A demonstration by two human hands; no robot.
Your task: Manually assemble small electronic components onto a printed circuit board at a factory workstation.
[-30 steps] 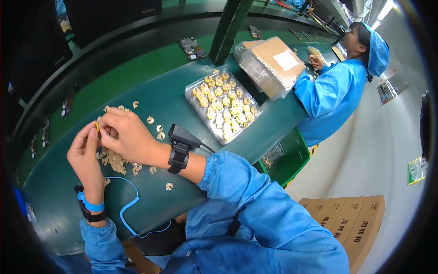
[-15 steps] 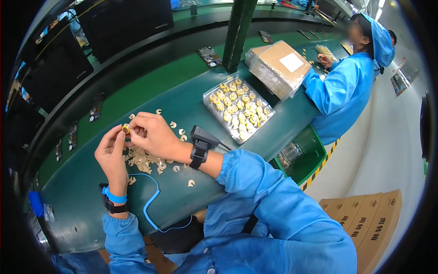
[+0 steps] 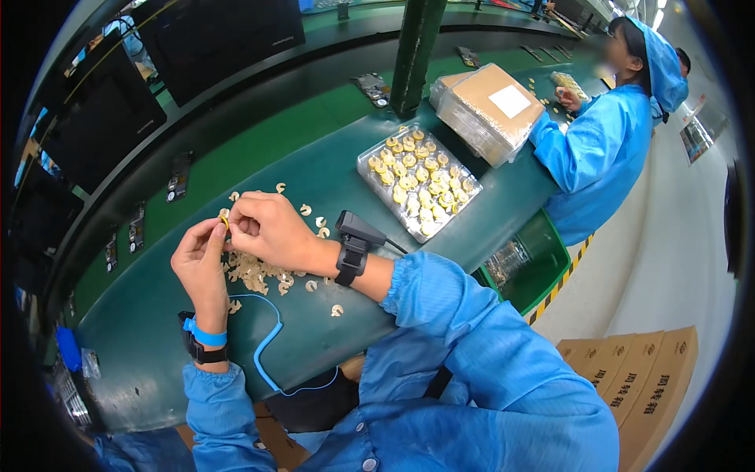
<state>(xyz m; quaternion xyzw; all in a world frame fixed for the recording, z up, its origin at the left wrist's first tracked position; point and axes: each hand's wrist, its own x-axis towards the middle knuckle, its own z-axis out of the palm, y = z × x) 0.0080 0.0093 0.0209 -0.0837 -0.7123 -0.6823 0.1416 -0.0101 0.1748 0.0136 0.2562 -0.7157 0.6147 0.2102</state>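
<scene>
From where I stand, the small yellow piece [image 3: 226, 223] is up between the person's fingertips, raised over the counter [image 3: 173, 381] at the far side of a loose pile of pale notched pieces [image 3: 252, 271]. The left hand [image 3: 200, 256] has a thumb-and-finger grip on it; the right hand [image 3: 275, 228] bends its fingertips in against it, though I can't tell whether that grip pinches it or only steadies it. For work this fine, I'd let the left hand anchor the piece and the right make the small movements, pressing lightly, since something so thin looks easy to bend or flick away. Staying low over the pile seems wise too: a slip then lands close by. The blue cord [image 3: 257, 358] by the left wrist needs slack and should stay clear of the scattered bits, and the black device [image 3: 362, 228] on the right wrist could brush the clear tray [image 3: 385, 197] if that arm swings outward. The yellow-edged pieces [image 3: 422, 174] there already crowd together, so any reach across them wants a careful, lifted forearm.
</scene>
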